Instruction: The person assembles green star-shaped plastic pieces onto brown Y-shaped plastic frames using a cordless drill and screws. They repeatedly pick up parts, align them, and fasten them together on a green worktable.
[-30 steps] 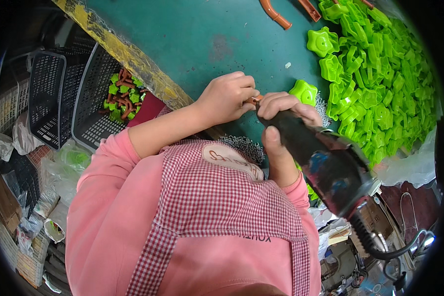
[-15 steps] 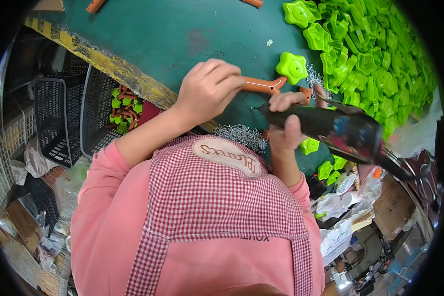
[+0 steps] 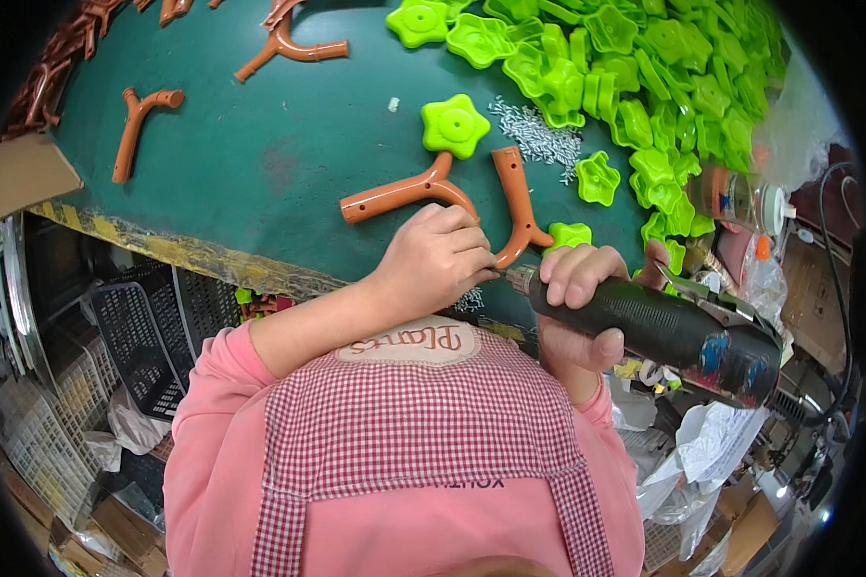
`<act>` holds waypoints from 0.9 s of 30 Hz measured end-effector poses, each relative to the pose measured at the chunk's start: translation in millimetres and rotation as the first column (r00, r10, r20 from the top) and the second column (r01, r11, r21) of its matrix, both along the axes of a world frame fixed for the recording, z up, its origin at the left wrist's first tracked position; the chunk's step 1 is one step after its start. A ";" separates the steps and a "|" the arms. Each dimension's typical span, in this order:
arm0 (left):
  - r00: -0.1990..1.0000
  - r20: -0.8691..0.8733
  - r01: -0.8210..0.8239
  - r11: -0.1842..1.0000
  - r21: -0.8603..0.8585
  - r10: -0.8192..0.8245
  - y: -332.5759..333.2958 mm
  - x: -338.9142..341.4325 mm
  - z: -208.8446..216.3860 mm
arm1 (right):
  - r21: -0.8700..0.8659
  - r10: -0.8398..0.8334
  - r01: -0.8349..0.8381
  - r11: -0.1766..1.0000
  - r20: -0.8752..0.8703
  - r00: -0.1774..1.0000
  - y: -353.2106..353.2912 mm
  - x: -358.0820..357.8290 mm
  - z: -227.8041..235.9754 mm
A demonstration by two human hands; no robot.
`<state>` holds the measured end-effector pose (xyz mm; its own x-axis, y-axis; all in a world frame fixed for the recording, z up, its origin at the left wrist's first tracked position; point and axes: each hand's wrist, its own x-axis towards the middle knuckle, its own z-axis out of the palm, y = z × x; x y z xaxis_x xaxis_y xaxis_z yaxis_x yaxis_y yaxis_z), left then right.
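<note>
My right hand is wrapped round a black power screwdriver, whose tip points left. My left hand is closed in a pinch at that tip; whatever lies between the fingers is too small to make out. Just beyond the left hand, a brown forked branch piece lies on the table with a green star-shaped piece at one fork end. A second brown forked piece lies beside it, one end close to a green star near my right fingers.
Small silver screws are heaped on the green table. A large pile of green star pieces covers the far right. Further brown forked pieces lie far left. Black crates stand below the table's worn edge, left; a jar is right.
My left hand has let go of the forked piece with the star, which now lies on the table, and has come to the screwdriver's tip. The view has shifted, showing more of the far left.
</note>
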<state>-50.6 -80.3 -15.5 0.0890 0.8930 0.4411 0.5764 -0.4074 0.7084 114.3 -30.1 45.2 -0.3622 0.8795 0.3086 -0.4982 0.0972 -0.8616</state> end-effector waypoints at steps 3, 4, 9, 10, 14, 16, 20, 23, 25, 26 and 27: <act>0.999 0.010 0.033 0.998 -0.045 -0.032 7.3 7.3 7.4 | 0.071 -0.019 0.016 0.997 0.045 0.999 2.7 9.3 6.1; 0.999 -0.011 0.040 0.998 -0.051 -0.041 10.2 8.1 10.9 | 0.086 -0.032 0.028 0.996 0.045 0.998 3.2 11.6 5.7; 0.981 -0.117 0.153 0.988 -0.029 -0.156 20.1 10.6 6.5 | 0.127 -0.089 0.086 0.988 0.022 0.996 4.7 23.2 6.1; 0.969 -0.156 0.192 0.981 -0.014 -0.192 25.3 12.3 11.7 | 0.129 -0.095 0.091 0.987 0.030 0.995 7.0 23.1 7.0; 0.955 -0.258 0.158 0.987 0.030 -0.145 22.5 16.0 15.6 | 0.094 -0.088 0.086 0.992 0.015 0.996 1.8 26.0 3.4; 0.967 -0.215 0.140 0.990 0.008 -0.135 22.2 15.0 11.0 | 0.102 -0.094 0.093 0.990 0.005 0.996 0.5 27.1 3.3; 0.968 -0.115 0.229 0.973 0.038 -0.224 25.9 13.2 8.7 | 0.148 -0.082 0.078 0.986 0.021 0.996 5.6 28.5 5.0; 0.957 -0.154 0.248 0.969 0.002 -0.244 29.5 14.6 14.2 | 0.141 -0.068 0.068 0.988 -0.001 0.998 6.4 32.2 2.9; 0.959 -0.161 0.231 0.973 -0.020 -0.231 29.1 17.9 13.3 | 0.100 -0.112 0.112 0.989 -0.001 0.994 4.2 32.4 2.6; 0.960 -0.165 0.223 0.974 -0.031 -0.225 30.1 18.2 12.8 | 0.063 -0.157 0.157 0.986 0.009 0.987 3.7 31.3 3.7; 0.953 -0.160 0.237 0.960 -0.147 -0.259 38.5 15.3 21.9 | 0.063 -0.196 0.195 0.979 0.010 0.981 4.8 33.2 2.5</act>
